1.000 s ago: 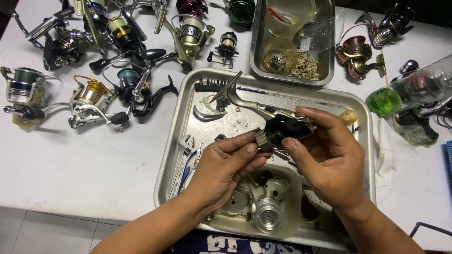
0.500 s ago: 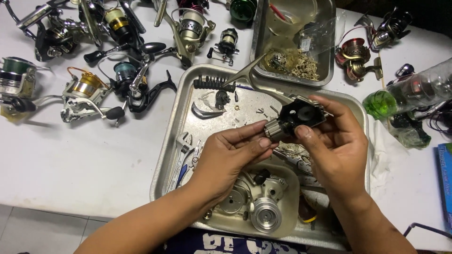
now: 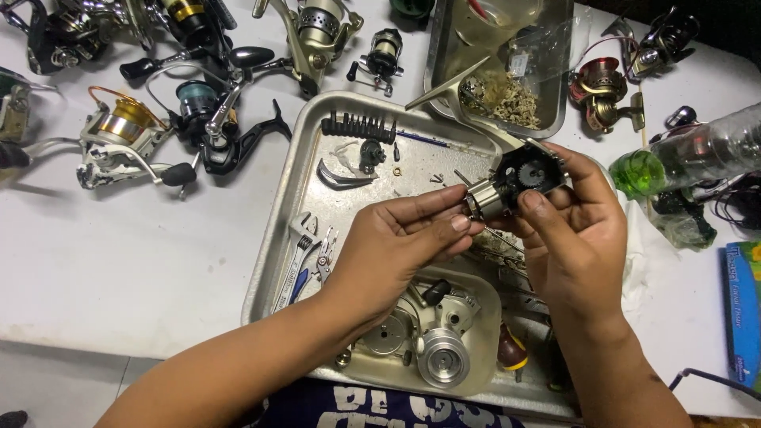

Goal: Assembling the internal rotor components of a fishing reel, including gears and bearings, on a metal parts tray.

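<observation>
Item: opened spinning-reel body (image 3: 519, 178), being held above the steel work tray (image 3: 273, 261), over the tray's upper right part and clear of its floor. The right hand (image 3: 575, 238) is cradling it from the right and beneath, thumb lying on the dark gear housing, fingers curled snugly round the far side. The left hand (image 3: 404, 238) is closing in from the left, fingertips (image 3: 456, 223) pinched narrowly on the silvery metal end of the body. Handling, as judged: the piece is looking rigid, metal and hard plastic, light enough for one hand; the exposed gear is probably greasy and so slippery, and small inner parts could drop out if tipped, so the solid outer housing and the reel foot are appearing to be the safer places to grip, not the gear teeth. Orientation: the long axis is running diagonally, from the silvery end at lower left up through the dark housing; the slim pale reel foot is pointing away to the upper left, toward the second tray (image 3: 555, 119) holding brownish debris. The open gear side is facing up toward the camera. Lying below in the work tray: a small adjustable wrench (image 3: 297, 254), a silver spool (image 3: 442, 358) in a shallow inner dish, a black bit holder (image 3: 358, 127). Assembled reels (image 3: 127, 143) are standing on the white table at left.
</observation>
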